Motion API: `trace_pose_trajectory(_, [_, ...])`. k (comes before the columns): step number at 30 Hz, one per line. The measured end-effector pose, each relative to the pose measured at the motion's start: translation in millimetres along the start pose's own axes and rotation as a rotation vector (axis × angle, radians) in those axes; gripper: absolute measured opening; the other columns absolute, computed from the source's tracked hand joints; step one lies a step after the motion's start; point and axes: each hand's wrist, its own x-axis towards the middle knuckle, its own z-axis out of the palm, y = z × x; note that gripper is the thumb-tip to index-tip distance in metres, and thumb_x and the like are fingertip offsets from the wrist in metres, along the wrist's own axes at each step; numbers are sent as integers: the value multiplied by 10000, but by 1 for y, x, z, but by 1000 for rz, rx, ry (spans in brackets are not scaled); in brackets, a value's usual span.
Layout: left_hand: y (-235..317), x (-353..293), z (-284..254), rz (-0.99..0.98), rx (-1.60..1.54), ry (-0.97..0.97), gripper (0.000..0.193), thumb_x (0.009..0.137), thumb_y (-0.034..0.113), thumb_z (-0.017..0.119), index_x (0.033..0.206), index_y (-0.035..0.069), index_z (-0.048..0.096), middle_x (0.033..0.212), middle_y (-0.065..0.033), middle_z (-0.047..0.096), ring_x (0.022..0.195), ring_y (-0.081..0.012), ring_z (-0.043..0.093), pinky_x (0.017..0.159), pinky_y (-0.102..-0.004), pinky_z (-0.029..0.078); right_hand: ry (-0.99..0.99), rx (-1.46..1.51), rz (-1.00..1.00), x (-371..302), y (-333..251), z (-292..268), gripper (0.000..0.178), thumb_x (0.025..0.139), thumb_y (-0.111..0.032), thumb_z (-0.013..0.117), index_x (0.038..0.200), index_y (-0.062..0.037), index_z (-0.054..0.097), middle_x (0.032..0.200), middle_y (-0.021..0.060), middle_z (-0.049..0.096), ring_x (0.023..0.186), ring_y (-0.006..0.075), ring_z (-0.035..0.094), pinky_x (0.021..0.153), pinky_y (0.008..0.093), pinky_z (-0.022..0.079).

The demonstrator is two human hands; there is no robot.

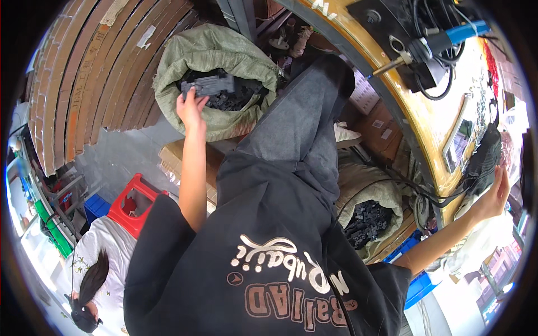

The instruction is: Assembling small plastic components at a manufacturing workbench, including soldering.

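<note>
My left hand [191, 111] reaches over an open woven sack [174, 56] at the upper left. Its fingers are closed on the near end of a dark grey rectangular plastic part [210, 85]. Below that part, many small black plastic pieces [238, 95] lie in the sack. My right hand [494, 197] is out at the far right beside the workbench edge, fingers stretched out, with nothing visible in it. Near its fingertips a black bundle [483, 159] lies on the bench; whether they touch I cannot tell.
On the workbench [426, 131] lie a blue-handled tool with a metal tip [412, 56], cables and a bent metal bar [457, 131]. A second sack [358, 182] of black pieces stands below. Flattened cardboard [84, 84], a red stool [126, 215] and another person [101, 252] are left.
</note>
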Motion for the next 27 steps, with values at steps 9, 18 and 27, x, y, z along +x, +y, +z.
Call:
trace_pose_trajectory(9, [37, -163, 83, -541, -57, -671, 128, 843, 181, 541, 923, 86, 510, 818, -26, 576, 710, -101, 569, 610, -256, 489, -236, 672, 157, -129, -90, 38, 68, 768, 52, 536, 814, 15, 571, 777, 131, 585, 680, 183, 566, 645, 276, 480])
trace_pose_trajectory(18, [35, -224, 121, -1056, -128, -1187, 540, 902, 440, 309, 1244, 23, 328, 894, -71, 531, 558, -125, 456, 443, -229, 404, -422, 1269, 857, -215, -111, 60, 146, 742, 109, 536, 839, 11, 491, 858, 129, 545, 760, 207, 572, 696, 312, 482])
trace_pose_trajectory(27, [37, -235, 120, -1147, 135, -1359, 478, 780, 68, 403, 1243, -36, 343, 1006, -164, 528, 728, -228, 562, 714, -326, 480, -370, 1399, 833, -224, -96, 57, 128, 746, 104, 556, 840, 27, 515, 883, 122, 542, 806, 192, 582, 738, 303, 484])
